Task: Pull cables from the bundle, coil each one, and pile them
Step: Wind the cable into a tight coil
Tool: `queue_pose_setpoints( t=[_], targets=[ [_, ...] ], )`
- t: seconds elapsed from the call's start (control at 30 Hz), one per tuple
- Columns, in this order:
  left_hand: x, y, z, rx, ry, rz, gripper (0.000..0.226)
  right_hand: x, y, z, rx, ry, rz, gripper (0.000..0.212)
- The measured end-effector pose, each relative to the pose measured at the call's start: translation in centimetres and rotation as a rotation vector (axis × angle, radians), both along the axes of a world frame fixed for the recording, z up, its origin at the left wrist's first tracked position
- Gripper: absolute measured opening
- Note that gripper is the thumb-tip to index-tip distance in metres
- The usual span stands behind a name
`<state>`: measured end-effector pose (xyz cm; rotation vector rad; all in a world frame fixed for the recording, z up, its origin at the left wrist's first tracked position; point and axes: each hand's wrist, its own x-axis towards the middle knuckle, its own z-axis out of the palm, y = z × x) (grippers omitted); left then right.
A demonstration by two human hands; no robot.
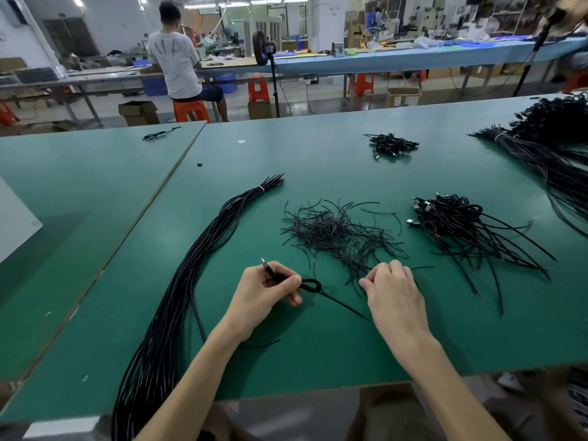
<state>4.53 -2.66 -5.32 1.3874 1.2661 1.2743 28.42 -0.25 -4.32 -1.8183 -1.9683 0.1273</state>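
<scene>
A green-topped bench [95,218] carries everything. On its left panel, far back, lies a single loose thin black cable [159,134]. Further right, a long bundle of black cables [191,265] runs from the near edge up and away. It is bound near its far end by a white tie [261,188], with the cable tips fanning out beyond it.

Beside the bundle's middle, the left hand [270,291] holds a small coiled black cable with a silver plug [310,285]. Its fingers [291,281] are curled round the coil. The plug pokes out above the knuckles, a loop shows past the thumb, and a straight tail slants toward the right wrist.

Behind and between the hands is a loose heap of short thin black tie wires [337,237]. The right hand [393,291] sits at the near edge of that heap, knuckles up and fingers bent down into the wires. The fingertips are hidden, so I cannot tell whether they grip one.

To the right lies a pile of coiled black cables with long trailing ends [461,224]. A smaller pile of coiled black cables [391,144] lies farther back. At the far right edge lies a large tied mass of black cables [556,154].
</scene>
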Motion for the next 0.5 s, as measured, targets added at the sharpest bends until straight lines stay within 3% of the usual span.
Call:
queue_pose_setpoints(
  t=[0.37, 0.5],
  targets=[
    [0.0, -0.1, 0.0, -0.006, 0.018, 0.002, 0.01, -0.4, -0.3, 0.5, -0.043, -0.111, 0.017, 0.026],
    [0.0, -0.1, 0.1, -0.006, 0.026, 0.012, 0.011, -0.8, -0.7, 1.2, 0.081, 0.041, 0.021, 0.011]
  ],
)
